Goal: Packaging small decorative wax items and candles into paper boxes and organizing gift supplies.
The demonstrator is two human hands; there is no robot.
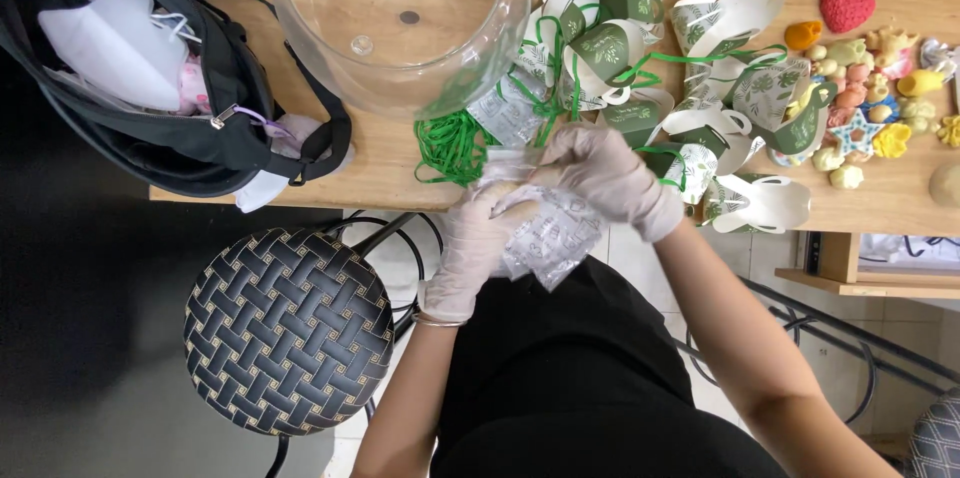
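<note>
Clear printed pouch (548, 238) sits between both gloved hands, at the near edge of the desk (380, 153), above the lap. What's inside it is hard to make out; something pale at its top is mostly hidden by the fingers. Left hand (470, 248) grips the pouch from the left, fingers curled shut on it. Right hand (605, 173) is closed over the pouch top, fingertips pinched together; the exact pinch point is covered by the glove.

Glass bowl (400, 18) far centre, cut off by the top edge, looks empty apart from marks on its base. Black bag (215, 128) at far left hangs open, white wrapped stuff inside, contents unclear. Green ribbon (452, 146) bundle lies just far of the hands. Green-and-white boxes (720, 88) are piled to the right, overlapping, so a count is not possible. Coloured soaps (870, 98) further right, partly cut by the frame edge. Woven stool (288, 330) near left, below the desk.
</note>
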